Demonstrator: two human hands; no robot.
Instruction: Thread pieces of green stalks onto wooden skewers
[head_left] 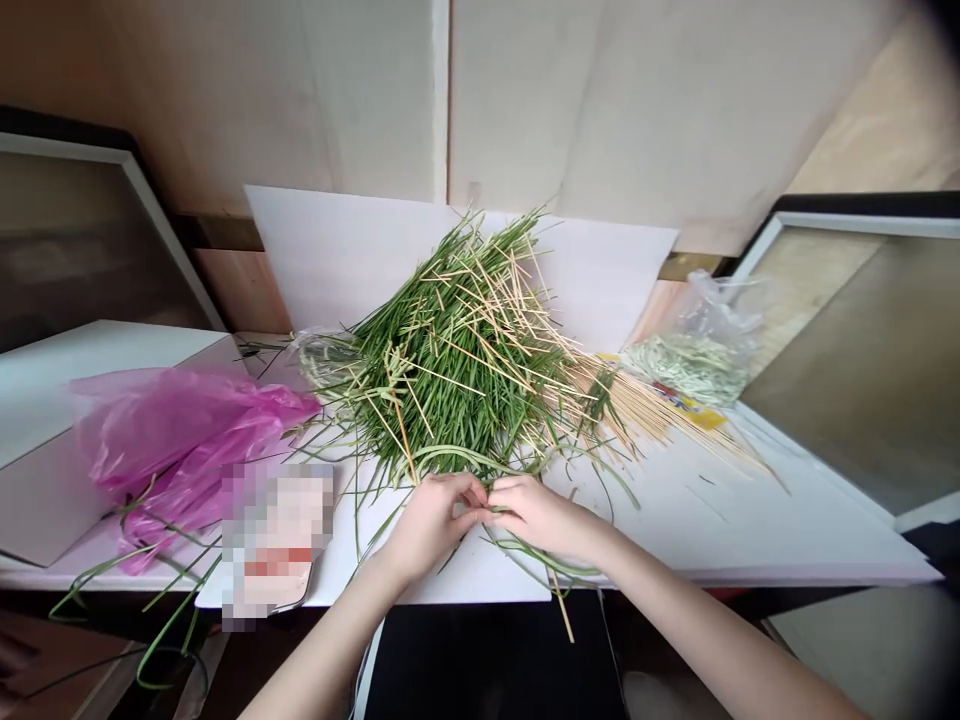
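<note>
A large heap of green Chinese chives (442, 390) lies on the white table, with many thin bamboo skewers (517, 310) scattered over it. At the heap's near side my left hand (439, 515) and my right hand (536, 515) meet fingertip to fingertip, both closed in a pinch on chive strands. Loose strands (517, 548) curl out below the right hand. One skewer (561, 605) shows beneath the right hand, its end past the table's front edge. Another skewer (403, 438) slants down to the left hand; whether it is held I cannot tell.
A pink plastic bag (187, 425) lies at left, near a pixelated flat object (277, 540). Long skewers (660, 405) fan out to the right. Behind them stands a clear bag (694, 350) of pale green strips. A white board (330, 250) leans at the back.
</note>
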